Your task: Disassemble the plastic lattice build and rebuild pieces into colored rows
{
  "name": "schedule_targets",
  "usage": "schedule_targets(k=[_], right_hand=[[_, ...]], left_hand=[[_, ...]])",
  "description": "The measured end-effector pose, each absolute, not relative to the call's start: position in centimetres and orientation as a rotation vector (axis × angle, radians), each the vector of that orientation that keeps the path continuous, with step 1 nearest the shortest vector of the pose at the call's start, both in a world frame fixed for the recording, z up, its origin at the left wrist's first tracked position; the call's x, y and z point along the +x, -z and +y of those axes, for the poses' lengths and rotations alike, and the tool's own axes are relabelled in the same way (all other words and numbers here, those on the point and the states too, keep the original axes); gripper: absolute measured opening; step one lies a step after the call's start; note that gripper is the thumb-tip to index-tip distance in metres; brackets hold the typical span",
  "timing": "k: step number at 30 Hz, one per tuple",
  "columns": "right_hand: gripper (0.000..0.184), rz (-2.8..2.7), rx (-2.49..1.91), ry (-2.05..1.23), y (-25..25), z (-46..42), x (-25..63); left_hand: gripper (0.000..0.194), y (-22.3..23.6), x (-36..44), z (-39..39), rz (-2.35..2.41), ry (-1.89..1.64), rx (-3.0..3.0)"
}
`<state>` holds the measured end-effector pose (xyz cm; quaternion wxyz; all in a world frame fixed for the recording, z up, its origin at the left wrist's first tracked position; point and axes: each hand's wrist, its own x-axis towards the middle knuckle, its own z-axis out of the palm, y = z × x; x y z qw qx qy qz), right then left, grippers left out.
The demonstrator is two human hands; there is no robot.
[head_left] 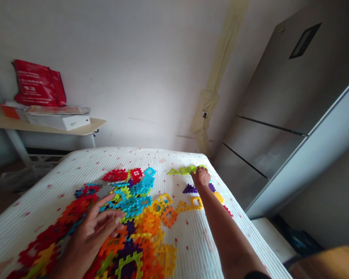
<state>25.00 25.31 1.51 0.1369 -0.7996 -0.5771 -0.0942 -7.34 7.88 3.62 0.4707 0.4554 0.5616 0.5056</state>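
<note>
My left hand point(90, 228) hovers at the left over a heap of interlocking plastic building pieces, its fingers apart and holding nothing. Close to its fingertips lie light-blue pieces point(133, 205) and lime-green ones. My right hand point(202, 177) reaches to the far right, fingers closed at the end of a row of lime-green building pieces point(184, 170). The hand partly covers the piece under its fingers. Just nearer than that row are purple pieces point(189, 189), partly hidden by my right wrist. Yellow pieces point(196, 202) lie in another row, beside my forearm.
A white ribbed cover point(159, 155) with small red marks lies over the table. Red point(40, 236) and orange pieces point(149, 223) fill the heap. A grey refrigerator point(258, 116) stands at the right. On a side table point(97, 124) at the left are boxes and a red bag point(37, 83).
</note>
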Motion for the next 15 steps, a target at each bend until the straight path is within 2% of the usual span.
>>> schedule_targets(k=[15], right_hand=[[0.031, -1.676, -2.362, 0.275, -1.04, 25.78, 25.16]], left_hand=[[0.071, -3.25, -7.57, 8.01, 1.381, -1.231, 1.139]])
